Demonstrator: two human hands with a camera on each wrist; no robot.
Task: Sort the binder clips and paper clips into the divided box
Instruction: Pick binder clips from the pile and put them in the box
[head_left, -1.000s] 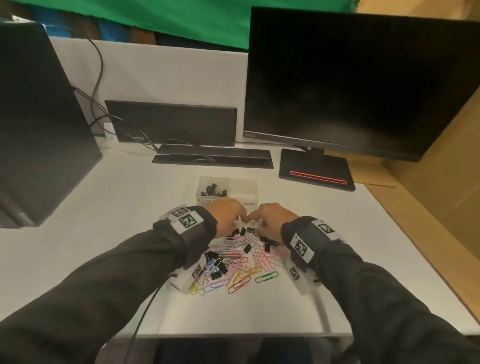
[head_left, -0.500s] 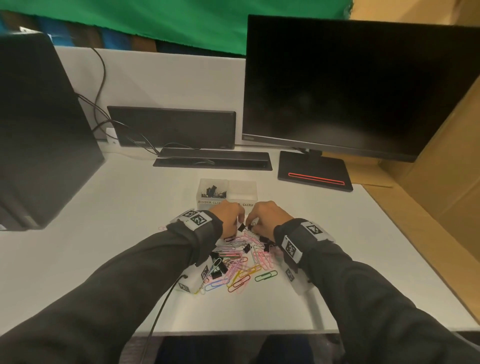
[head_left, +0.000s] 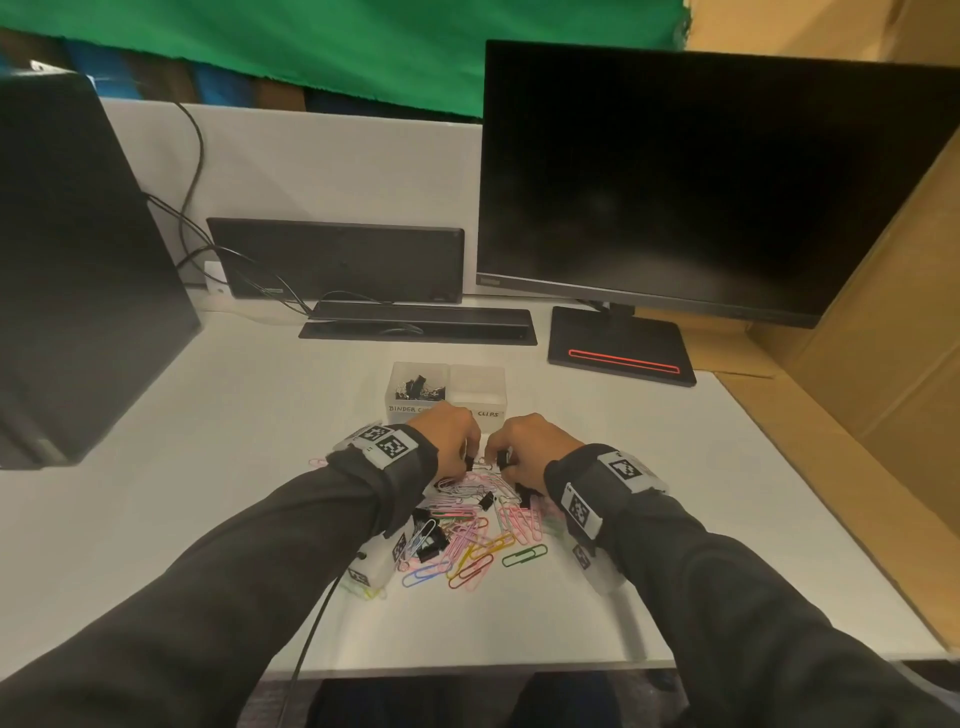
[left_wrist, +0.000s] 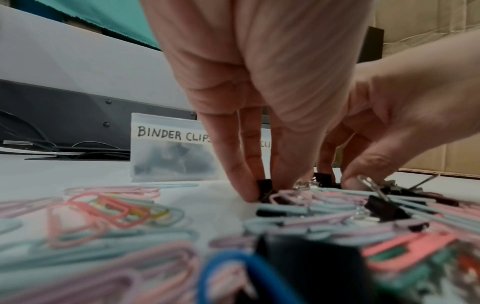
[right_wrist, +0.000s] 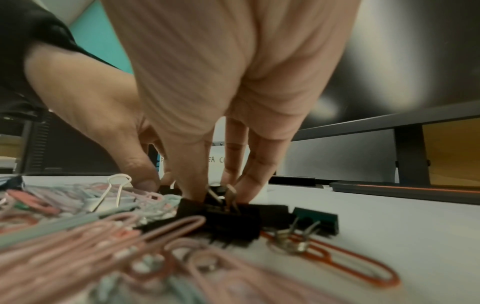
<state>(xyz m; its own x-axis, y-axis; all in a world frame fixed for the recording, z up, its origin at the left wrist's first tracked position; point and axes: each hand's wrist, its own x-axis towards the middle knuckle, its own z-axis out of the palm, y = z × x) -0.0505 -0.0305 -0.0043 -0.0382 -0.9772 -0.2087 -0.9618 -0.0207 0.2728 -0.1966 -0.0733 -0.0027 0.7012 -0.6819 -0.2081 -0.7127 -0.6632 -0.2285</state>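
A pile of coloured paper clips (head_left: 470, 551) and black binder clips (head_left: 485, 501) lies on the white desk (head_left: 208, 467). Behind it stands the clear divided box (head_left: 475, 402); its left cell, labelled BINDER CLIPS (left_wrist: 171, 135), holds several binder clips, and its right cell looks empty. Both hands reach down at the pile's far edge, side by side. My left hand (left_wrist: 259, 192) pinches a small black binder clip (left_wrist: 265, 188) on the desk. My right hand (right_wrist: 221, 195) pinches the wire handles of another black binder clip (right_wrist: 231, 218).
A monitor (head_left: 701, 171) on its stand (head_left: 621, 353) is at the back right. A black computer case (head_left: 78, 260) stands at the left, with a dock and cables (head_left: 332, 260) behind the box. Cardboard (head_left: 893, 338) walls off the right side.
Both hands stayed at the far edge of the pile and dropped their fingers onto binder clips. The head view has tilted slightly.
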